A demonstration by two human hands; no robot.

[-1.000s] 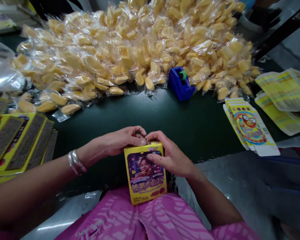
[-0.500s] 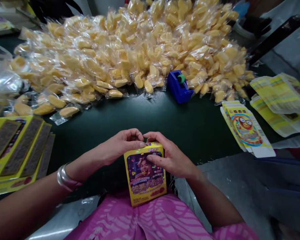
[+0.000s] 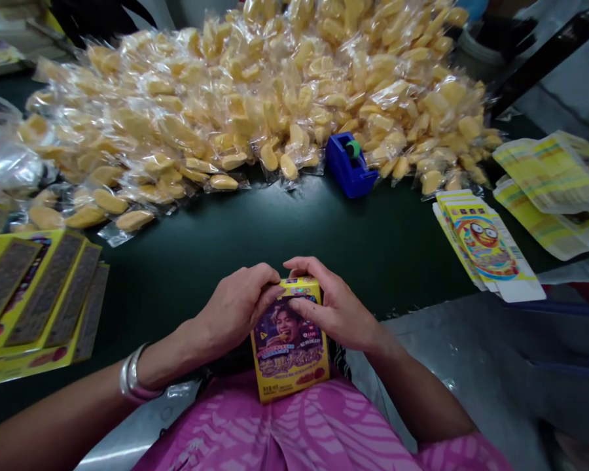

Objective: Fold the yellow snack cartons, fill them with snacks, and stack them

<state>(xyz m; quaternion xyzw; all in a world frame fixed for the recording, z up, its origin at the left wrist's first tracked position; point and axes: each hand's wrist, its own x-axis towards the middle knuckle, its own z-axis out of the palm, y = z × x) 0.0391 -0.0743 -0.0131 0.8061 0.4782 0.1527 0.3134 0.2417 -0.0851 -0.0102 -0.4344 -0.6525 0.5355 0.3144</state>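
A yellow box [image 3: 292,353] with a purple printed front stands upright against my pink clothing at the table's front edge. My left hand [image 3: 238,304] is closed on its upper left corner, fingers curled behind it. Around the upper right side of the box wraps my right hand [image 3: 336,307], thumb on the front face and index finger over the top edge. The box's top looks closed. Beyond the hands, a blue tape dispenser [image 3: 351,173] with a green core sits before a big heap of yellow pieces in clear wrappers [image 3: 275,98].
Yellow cartons with grey-brown slabs [image 3: 73,294] lie at the left. Flat printed cartons [image 3: 488,242] and stacked yellow-green packaging [image 3: 554,176] lie at the right. A dark bar [image 3: 550,62] slants at the back right. The dark green table [image 3: 216,229] spans the middle.
My left hand has moved from the top of the box down onto its left side and corner. My right hand keeps its hold. The view has shifted slightly.
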